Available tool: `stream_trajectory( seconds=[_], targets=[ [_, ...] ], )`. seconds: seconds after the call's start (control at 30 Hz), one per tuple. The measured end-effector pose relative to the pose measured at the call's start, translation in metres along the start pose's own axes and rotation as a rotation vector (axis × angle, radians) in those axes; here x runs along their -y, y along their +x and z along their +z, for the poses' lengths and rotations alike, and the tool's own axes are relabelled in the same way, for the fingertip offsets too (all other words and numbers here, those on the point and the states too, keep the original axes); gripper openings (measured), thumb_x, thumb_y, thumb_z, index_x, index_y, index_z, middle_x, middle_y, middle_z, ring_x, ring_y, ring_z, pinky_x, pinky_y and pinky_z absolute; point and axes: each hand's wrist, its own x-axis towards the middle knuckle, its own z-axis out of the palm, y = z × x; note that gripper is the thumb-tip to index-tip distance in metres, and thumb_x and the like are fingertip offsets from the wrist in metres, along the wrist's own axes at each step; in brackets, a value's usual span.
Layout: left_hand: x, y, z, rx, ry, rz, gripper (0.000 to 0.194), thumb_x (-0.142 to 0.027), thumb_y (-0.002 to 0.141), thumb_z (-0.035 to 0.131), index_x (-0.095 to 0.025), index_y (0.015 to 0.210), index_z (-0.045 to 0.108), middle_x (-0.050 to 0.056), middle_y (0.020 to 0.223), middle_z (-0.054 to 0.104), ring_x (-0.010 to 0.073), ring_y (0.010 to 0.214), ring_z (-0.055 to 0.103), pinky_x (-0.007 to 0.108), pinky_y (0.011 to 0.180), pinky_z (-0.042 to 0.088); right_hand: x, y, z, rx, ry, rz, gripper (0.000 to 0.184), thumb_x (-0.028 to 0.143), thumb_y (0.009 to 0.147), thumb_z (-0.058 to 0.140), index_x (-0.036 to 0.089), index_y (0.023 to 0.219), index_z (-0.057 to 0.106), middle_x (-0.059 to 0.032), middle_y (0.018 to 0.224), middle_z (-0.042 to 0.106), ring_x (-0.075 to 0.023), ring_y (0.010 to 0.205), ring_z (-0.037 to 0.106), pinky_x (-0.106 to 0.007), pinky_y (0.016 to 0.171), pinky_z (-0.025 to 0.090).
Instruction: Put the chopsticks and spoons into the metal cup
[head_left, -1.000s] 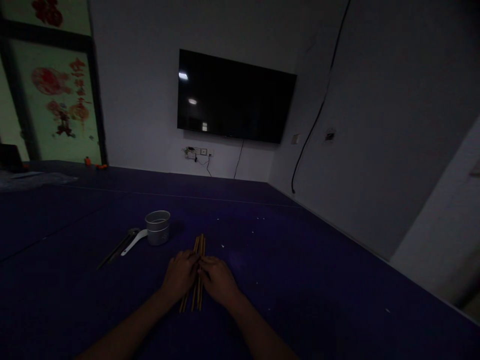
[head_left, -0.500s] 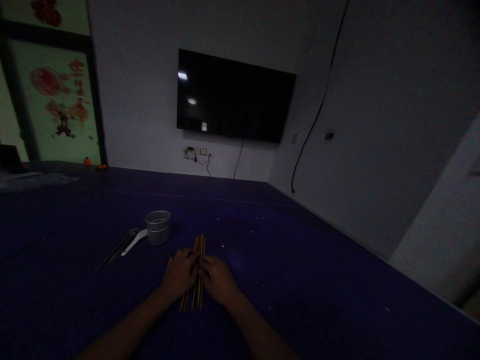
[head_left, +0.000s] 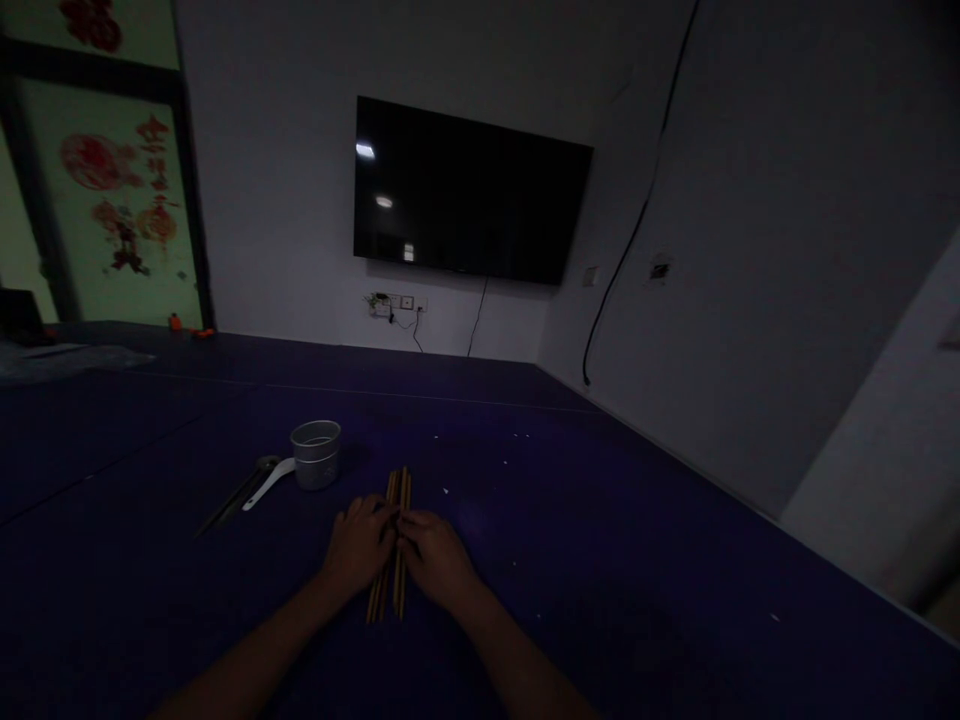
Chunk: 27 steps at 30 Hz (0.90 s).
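Several thin yellow-brown chopsticks [head_left: 399,590] lie lengthwise on the dark blue surface, in two narrow groups with a small gap between them. My left hand [head_left: 360,545] is closed over the left group, its fingers bent around the middle of the sticks. From the other side, my right hand [head_left: 436,560] pinches the right group at about the same height. The fingertips of both hands nearly meet and hide the middle of the sticks. Left of the far ends stands a grey metal cup [head_left: 316,462]. Beside it, a white spoon [head_left: 268,484] points toward me.
A dark long-handled utensil [head_left: 236,497] lies left of the spoon. Small white scraps [head_left: 445,490] dot the blue surface [head_left: 637,560]. Farther back are a wall-mounted television [head_left: 472,190], a hanging black cable [head_left: 626,250] and clear plastic sheeting [head_left: 75,362] at far left.
The near ends of the left-hand chopsticks have drawn closer together, forming a tighter group apart from the right ones. Both hands stay in nearly the same place; cup and spoon are unmoved.
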Motion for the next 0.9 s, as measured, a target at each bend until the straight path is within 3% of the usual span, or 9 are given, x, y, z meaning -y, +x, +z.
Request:
stream_trajectory(
  seconds=[0.3, 0.6, 0.9],
  targets=[
    [0.000, -0.001, -0.003, -0.006, 0.027, -0.015, 0.040, -0.023, 0.087, 0.034, -0.025, 0.120, 0.056, 0.007, 0.125, 0.055, 0.0241, 0.112, 0.048, 0.040, 0.087, 0.040, 0.007, -0.001, -0.006, 0.072, -0.042, -0.022, 0.024, 0.018, 0.085, 0.048, 0.021, 0.104, 0.062, -0.0040, 0.110, 0.063, -0.0182, 0.110, 0.052, -0.032, 0.094, 0.038],
    [-0.003, 0.001, -0.003, -0.018, 0.025, 0.005, 0.038, -0.027, 0.090, 0.032, -0.025, 0.120, 0.057, 0.006, 0.126, 0.056, 0.0242, 0.114, 0.048, 0.040, 0.087, 0.040, -0.004, 0.000, 0.001, 0.055, -0.074, 0.073, 0.039, 0.016, 0.087, 0.040, 0.021, 0.123, 0.054, -0.0072, 0.124, 0.057, -0.0218, 0.121, 0.046, -0.040, 0.100, 0.036],
    [-0.003, 0.001, -0.003, -0.045, -0.042, 0.003, 0.036, -0.032, 0.091, 0.033, -0.024, 0.117, 0.057, 0.006, 0.125, 0.058, 0.0230, 0.111, 0.050, 0.039, 0.087, 0.040, -0.003, -0.001, 0.001, 0.070, -0.074, 0.106, 0.042, 0.018, 0.088, 0.038, 0.021, 0.128, 0.051, -0.0066, 0.134, 0.050, -0.0257, 0.129, 0.037, -0.044, 0.101, 0.035]
  ],
)
